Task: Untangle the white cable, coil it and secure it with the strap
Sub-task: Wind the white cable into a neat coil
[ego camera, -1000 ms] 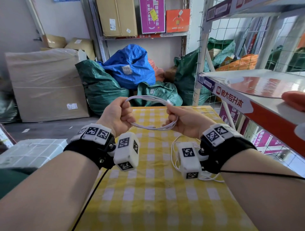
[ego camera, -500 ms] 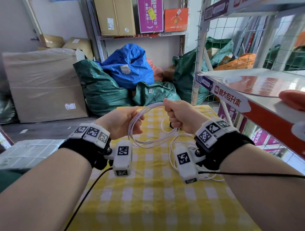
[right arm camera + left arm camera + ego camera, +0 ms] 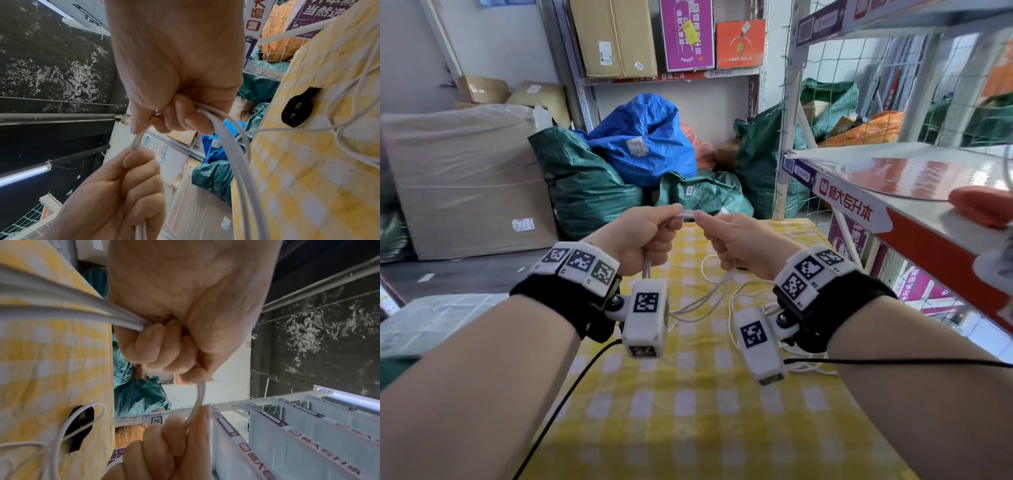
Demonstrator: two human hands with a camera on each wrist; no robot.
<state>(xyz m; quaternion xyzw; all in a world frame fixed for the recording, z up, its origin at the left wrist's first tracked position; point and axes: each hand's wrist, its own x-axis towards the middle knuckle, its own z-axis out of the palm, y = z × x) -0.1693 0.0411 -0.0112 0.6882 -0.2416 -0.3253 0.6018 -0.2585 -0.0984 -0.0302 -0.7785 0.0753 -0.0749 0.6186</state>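
Both hands hold the white cable [image 3: 688, 215] up above the yellow checked table [image 3: 688, 428]. My left hand [image 3: 654, 233] grips several gathered strands in its fist [image 3: 156, 344]. My right hand [image 3: 719, 233] pinches the same cable [image 3: 136, 141] a short way off, thumb tips nearly touching. The loops [image 3: 705, 298] hang slack below the fists, and the loose rest of the cable [image 3: 732, 322] lies on the cloth under my right wrist. The black strap [image 3: 298, 108] lies as a small loop on the cloth [image 3: 81, 430], hidden in the head view.
A metal shelf [image 3: 893, 219] with a red and white front edge juts in close on the right. Green and blue sacks [image 3: 640, 144] and cardboard boxes [image 3: 469, 185] are piled beyond the table's far end. A wrapped pack [image 3: 431, 318] sits low at the left.
Both hands have risen and drawn together. The round open coil is now squeezed into a narrow bundle hanging below the fists, with only a short stretch of cable showing between the hands.
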